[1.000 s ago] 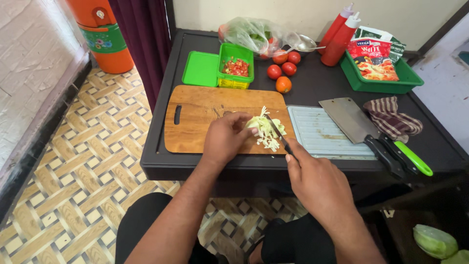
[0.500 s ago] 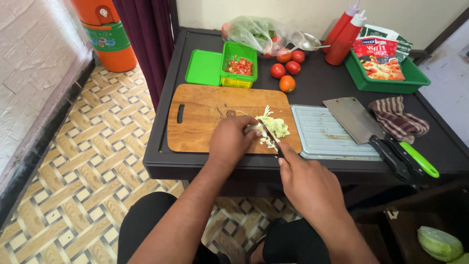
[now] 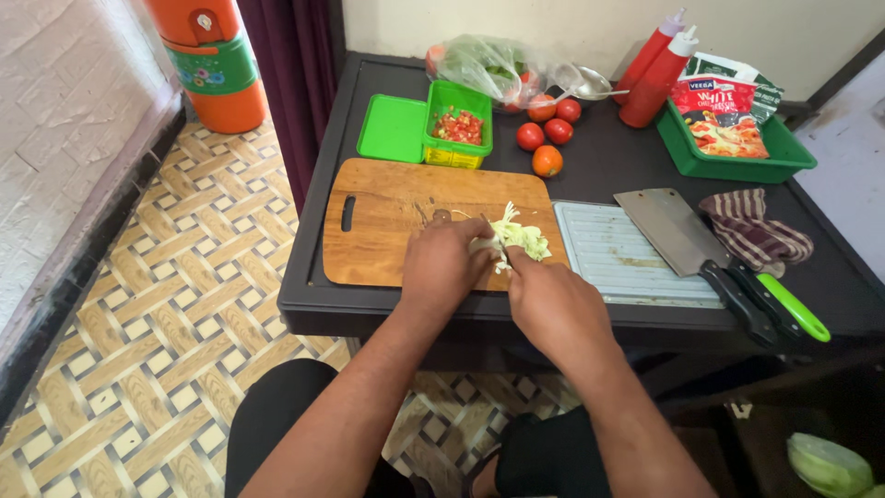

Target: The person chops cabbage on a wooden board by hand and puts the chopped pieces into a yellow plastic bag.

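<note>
- The dark table (image 3: 590, 175) carries everything; the wooden cutting board (image 3: 387, 217) lies near its front edge and serves as the landmark below.
- The cutting board is tan, with a slot handle at its left end, lying flat.
- The left hand (image 3: 442, 267) rests on the board's front right part, fingers curled down onto the shredded cabbage (image 3: 516, 238), pressing or gathering it.
- The right hand (image 3: 553, 304) sits just right of the left one, over the board's front right corner, fingers closed and touching the cabbage; whether it holds a knife cannot be told.
- The shredded cabbage, pale green, lies in a small heap on the right end of the board, between and under both hands' fingertips.
- A grey ribbed tray (image 3: 618, 254) lies touching the board's right edge.
- A cleaver (image 3: 678, 231) lies to the right of the board, its blade on the tray, beside a green-handled knife (image 3: 788, 304).
- A striped cloth (image 3: 756, 231) lies further right of the board.
- A green box (image 3: 458, 129) of chopped red pieces stands just behind the board, its lid (image 3: 392, 129) open to the left.
- Tomatoes (image 3: 548, 134) lie behind the board's right end.
- A green bin (image 3: 737, 157) with packets stands well behind and right of the board, next to two red squeeze bottles (image 3: 654, 78).
</note>
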